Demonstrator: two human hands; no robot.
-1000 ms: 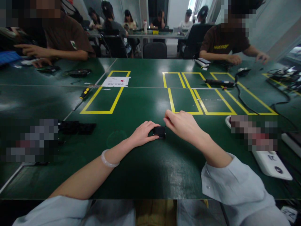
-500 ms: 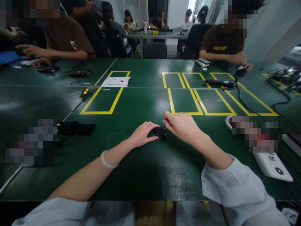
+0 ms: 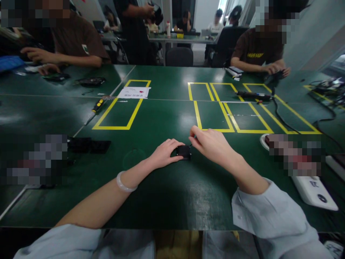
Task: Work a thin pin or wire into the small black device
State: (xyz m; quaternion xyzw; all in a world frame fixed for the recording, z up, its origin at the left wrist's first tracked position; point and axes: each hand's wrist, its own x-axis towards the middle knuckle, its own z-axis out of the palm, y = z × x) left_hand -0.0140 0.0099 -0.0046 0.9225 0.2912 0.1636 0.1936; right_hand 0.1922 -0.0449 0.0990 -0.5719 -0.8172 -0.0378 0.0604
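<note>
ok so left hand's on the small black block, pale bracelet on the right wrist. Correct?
Wrong wrist: the head view shows the pale bracelet on the left wrist. The left hand is on the small black block, as you said.

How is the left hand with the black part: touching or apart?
Touching: the head view shows the left hand pinching the black part between thumb and fingers.
</note>
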